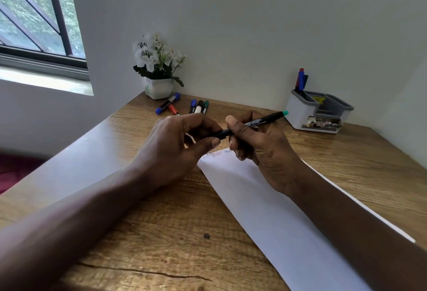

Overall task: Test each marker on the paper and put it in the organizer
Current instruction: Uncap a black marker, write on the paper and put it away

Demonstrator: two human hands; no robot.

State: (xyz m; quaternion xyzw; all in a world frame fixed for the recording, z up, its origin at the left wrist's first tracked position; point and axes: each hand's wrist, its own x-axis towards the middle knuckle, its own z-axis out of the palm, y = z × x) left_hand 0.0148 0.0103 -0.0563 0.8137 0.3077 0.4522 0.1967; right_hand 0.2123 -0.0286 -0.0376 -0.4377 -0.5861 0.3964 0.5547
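The slim marker (254,122) was black with white lettering and a teal end. The paper (265,198) was white, with faint red and blue scribbles (218,153) at its far end. The desk (161,233) was brown with darker wood grain. The organizer (300,110), far right, was white outside and grey inside; blue and red markers (300,79) stood in it. Far left, the loose markers (199,106) were capped blue, red, black and green, beside white flowers (150,53) with dark green leaves in a white pot (159,88).
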